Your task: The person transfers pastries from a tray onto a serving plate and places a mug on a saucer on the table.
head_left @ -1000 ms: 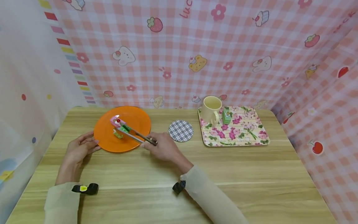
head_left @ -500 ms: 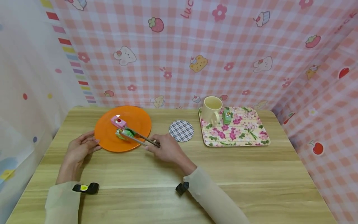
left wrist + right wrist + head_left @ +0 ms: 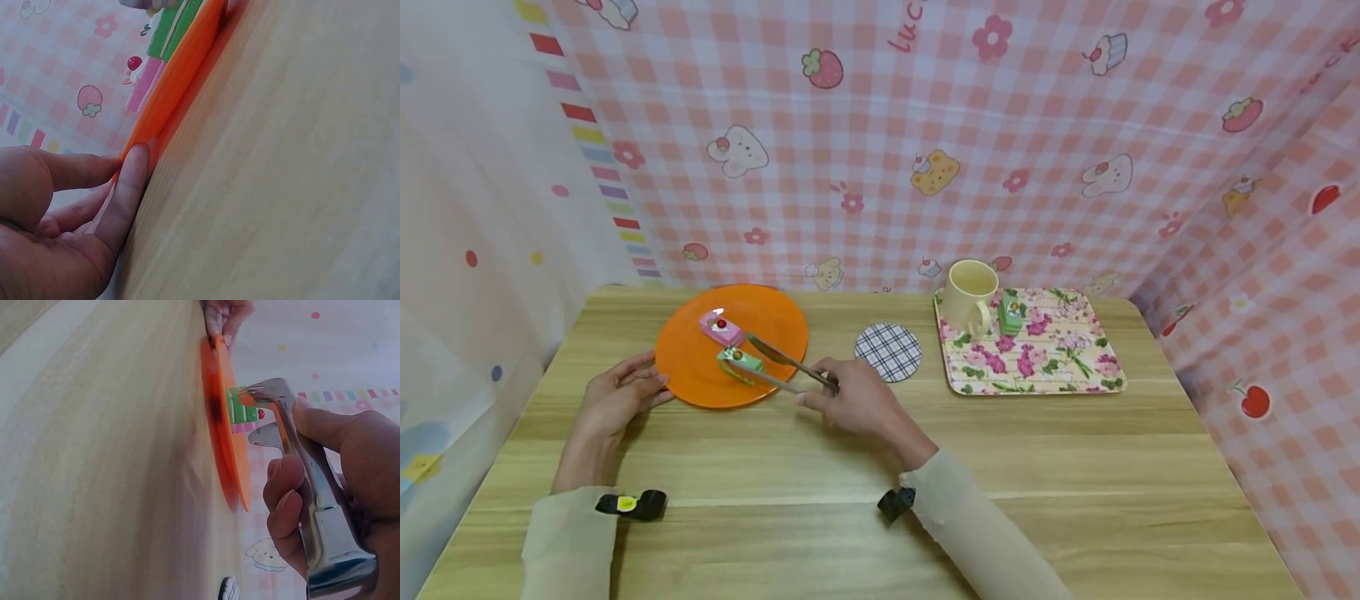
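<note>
At the left of the table, an orange plate [image 3: 685, 367] bears a pink toy cake slice [image 3: 724, 332] with a red cherry and a green toy cake slice [image 3: 751, 363] beside it. My left hand [image 3: 612, 402] pinches the plate's left rim between thumb and finger, as the left wrist view shows too. Metal serving tongs [image 3: 312, 469], one end forked and the other spoon-like, are gripped in my right hand [image 3: 863, 398]. Their ends stand apart over the plate, one by the green slice and the other nearer the pink one.
A round checked coaster [image 3: 887, 352] lies right of the plate. Farther right, a flowered tray [image 3: 1060, 379] carries a cream mug [image 3: 967, 302] and another green cake slice [image 3: 1011, 317]. A patterned cloth [image 3: 880, 167] hangs behind the table.
My right hand has drawn back slightly to the right, and the tongs have spread, leaving the green slice on the plate beside the pink one. My left hand stays on the rim.
</note>
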A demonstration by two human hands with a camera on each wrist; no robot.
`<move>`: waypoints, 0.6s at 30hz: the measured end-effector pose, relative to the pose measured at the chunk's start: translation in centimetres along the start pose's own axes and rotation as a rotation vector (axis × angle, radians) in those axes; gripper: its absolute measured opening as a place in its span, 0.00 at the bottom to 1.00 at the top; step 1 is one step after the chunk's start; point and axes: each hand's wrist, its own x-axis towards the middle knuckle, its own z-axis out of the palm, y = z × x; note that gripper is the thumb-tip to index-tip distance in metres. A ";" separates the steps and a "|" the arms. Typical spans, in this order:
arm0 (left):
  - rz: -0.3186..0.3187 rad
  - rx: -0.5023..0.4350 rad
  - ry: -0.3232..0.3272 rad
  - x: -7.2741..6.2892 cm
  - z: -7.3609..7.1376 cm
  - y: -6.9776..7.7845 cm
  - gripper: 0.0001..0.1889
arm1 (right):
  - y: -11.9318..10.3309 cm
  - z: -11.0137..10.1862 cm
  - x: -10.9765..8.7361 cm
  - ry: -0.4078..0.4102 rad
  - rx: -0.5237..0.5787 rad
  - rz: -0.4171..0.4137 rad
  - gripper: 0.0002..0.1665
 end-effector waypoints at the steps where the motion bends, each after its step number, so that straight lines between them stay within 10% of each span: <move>1: -0.001 0.000 0.001 0.0 0.0 0.0 0.38 | 0.0 -0.1 0.0 0.001 0.009 0.002 0.25; 18: -0.004 0.011 0.010 0.0 0.0 -0.1 0.37 | 0.1 -2.0 -1.2 0.078 0.092 0.031 0.29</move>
